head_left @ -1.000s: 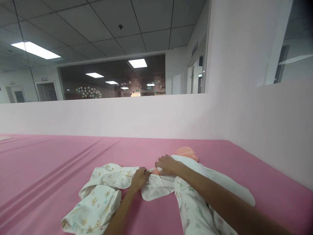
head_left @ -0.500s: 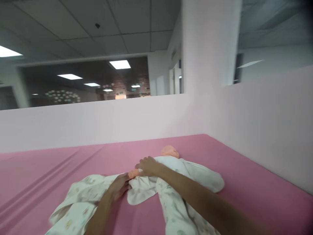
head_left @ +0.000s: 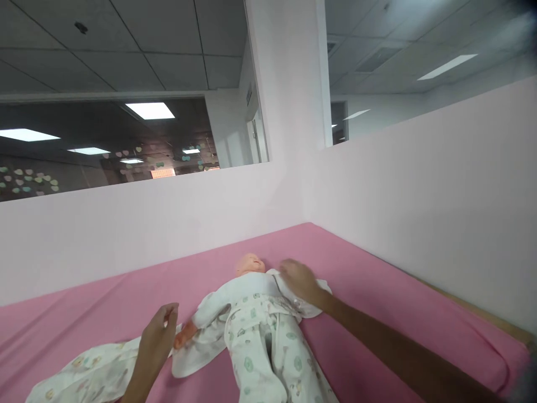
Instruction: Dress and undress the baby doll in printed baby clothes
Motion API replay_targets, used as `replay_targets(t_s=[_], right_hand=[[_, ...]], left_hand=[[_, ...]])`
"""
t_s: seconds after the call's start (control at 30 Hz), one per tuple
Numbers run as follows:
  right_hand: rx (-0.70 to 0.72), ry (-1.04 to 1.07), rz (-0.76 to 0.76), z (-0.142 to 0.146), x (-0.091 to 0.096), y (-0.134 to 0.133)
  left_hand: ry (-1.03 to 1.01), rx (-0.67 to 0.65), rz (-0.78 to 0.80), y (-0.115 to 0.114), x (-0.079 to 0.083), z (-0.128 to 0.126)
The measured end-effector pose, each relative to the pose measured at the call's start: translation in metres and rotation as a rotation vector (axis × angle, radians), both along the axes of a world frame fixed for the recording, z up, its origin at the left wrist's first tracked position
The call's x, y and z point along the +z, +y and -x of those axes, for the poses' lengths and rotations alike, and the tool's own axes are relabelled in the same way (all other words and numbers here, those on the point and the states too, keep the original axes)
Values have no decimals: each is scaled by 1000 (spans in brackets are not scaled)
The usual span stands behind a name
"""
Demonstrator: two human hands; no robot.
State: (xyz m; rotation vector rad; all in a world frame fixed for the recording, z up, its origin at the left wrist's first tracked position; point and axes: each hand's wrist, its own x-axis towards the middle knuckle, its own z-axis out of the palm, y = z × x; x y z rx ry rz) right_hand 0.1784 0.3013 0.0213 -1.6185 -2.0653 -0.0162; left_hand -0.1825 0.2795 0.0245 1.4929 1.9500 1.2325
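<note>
1. My left hand (head_left: 158,329) — fingers loosely curled, seemingly empty — is beside the printed garment (head_left: 92,366).
2. My right hand (head_left: 298,279) covers a white sleeve (head_left: 283,288); can't tell its grip.
3. Between them, baby doll (head_left: 255,302) supine, likely for reaching both arms.

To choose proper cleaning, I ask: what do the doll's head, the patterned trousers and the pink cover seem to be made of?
The doll's head looks like smooth vinyl or rubber: even, moulded surface. The patterned trousers: probably matte cotton, with soft folds. The pink cover: apparently matte cloth, fibre unclear, showing creases.
</note>
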Motion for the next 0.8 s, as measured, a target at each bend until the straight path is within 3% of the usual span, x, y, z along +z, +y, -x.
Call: replay_targets(t_s=[0.1, 0.17, 0.3, 0.37, 0.4, 0.5, 0.63, 0.7, 0.8], right_hand=[[-358, 108, 147, -80, -33, 1], [-442, 175, 224, -107, -53, 3], [-446, 278, 285, -112, -76, 12], [-423, 309, 285, -107, -80, 16], [-408, 322, 284, -106, -81, 17], [-347, 354, 290, -107, -82, 19], [-345, 397, 268, -131, -74, 22], [-447, 432, 242, -155, -67, 24], [-707, 479, 231, -192, -63, 27]], left_hand=[[202, -39, -113, -2, 15, -46], [257, -232, -159, -1, 25, -92], [503, -723, -187, 16, 33, -183], [756, -882, -32, 31, 31, -214], [798, -897, 15, 40, 28, -225], [867, -878, 89, 60, 19, -243], [924, -845, 109, 69, 12, -242], [941, -836, 112, 68, 11, -238], [970, -826, 121, 66, 12, -233]])
